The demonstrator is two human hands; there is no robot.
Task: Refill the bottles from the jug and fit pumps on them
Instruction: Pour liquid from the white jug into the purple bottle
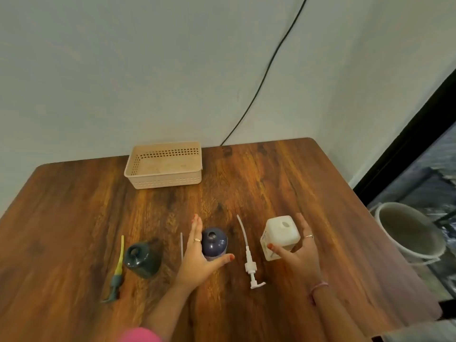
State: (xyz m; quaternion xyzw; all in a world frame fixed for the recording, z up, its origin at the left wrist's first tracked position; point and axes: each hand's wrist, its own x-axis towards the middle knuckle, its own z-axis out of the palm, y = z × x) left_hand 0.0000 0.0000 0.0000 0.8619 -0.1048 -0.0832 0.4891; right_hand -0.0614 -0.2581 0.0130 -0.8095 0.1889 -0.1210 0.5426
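Observation:
A purple bottle (214, 243) stands open-topped near the table's front middle. My left hand (199, 255) cups it, fingers straight along its left side, thumb curved across its front. A white square jug (280, 236) stands to the right, its cap off. My right hand (299, 253) grips it, thumb on the front face, fingers on the right side. A white pump (249, 261) lies between bottle and jug. At the left stands a dark teal bottle (143, 259), with a teal and yellow pump (118, 272) lying beside it.
A thin clear tube (181, 245) lies just left of my left hand. A beige slotted basket (138, 169) sits at the back of the wooden table (271, 181). A white bucket (389, 218) stands on the floor past the right edge. A black cable (269, 62) runs down the wall.

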